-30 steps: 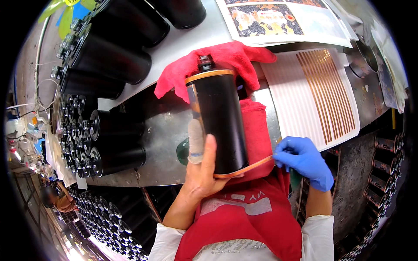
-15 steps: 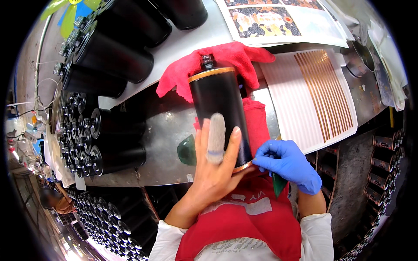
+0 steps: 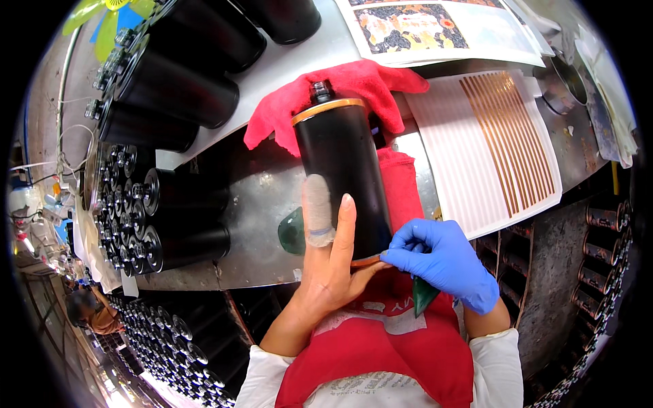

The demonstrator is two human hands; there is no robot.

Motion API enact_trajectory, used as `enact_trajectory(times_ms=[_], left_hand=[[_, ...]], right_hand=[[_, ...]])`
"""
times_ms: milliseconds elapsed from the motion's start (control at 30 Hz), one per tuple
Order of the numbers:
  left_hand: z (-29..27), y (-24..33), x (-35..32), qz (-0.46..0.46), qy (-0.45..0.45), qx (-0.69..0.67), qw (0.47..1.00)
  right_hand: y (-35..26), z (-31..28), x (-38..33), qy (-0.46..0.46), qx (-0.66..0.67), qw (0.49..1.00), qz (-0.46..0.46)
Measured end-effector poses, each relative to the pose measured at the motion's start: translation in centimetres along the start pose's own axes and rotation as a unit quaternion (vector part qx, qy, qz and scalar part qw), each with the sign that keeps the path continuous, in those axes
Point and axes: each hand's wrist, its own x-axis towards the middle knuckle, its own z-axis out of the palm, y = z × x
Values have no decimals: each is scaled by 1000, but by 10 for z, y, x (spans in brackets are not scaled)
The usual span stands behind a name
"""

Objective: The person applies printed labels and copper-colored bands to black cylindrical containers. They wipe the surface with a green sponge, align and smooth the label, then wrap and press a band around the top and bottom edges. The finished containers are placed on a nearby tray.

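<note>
A black bottle (image 3: 343, 160) lies on a red towel (image 3: 401, 187), its neck pointing away from me. An orange-gold band (image 3: 328, 109) circles its shoulder. Another orange-gold strip (image 3: 365, 261) runs along the near base edge. My left hand (image 3: 330, 268), one finger in a pale cover, grips the bottle's near left side, with the thumb at the base strip. Gloved in blue, my right hand (image 3: 445, 262) has its fingertips pinched together at the strip's right end. A green scraper (image 3: 424, 296) is tucked in that hand and hangs below it. The bottle's underside is hidden.
A white sheet of gold-brown strips (image 3: 507, 149) lies at right, with printed sheets (image 3: 415, 30) behind. Black bottles (image 3: 180, 81) crowd the left. A green flat piece (image 3: 292, 232) rests left of my left hand. Racks of dark bottles (image 3: 598, 251) stand lower right.
My left hand has shifted left across the bottle, uncovering more of its middle. My right hand has moved slightly left along the base edge, carrying the green scraper.
</note>
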Motion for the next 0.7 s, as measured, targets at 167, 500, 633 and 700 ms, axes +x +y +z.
enact_trajectory(times_ms=[167, 500, 633, 700], left_hand=[[11, -22, -20, -65, -4, -216, 974], [0, -8, -13, -149, 21, -644, 750], [5, -1, -11, -148, 27, -572, 806], [5, 11, -8, -200, 60, -559, 802]], right_hand=[[11, -8, 7, 50, 40, 998, 23], [17, -5, 4, 33, 133, 990, 32], [39, -16, 10, 39, 323, 945, 8], [35, -18, 1, 57, 333, 941, 13]])
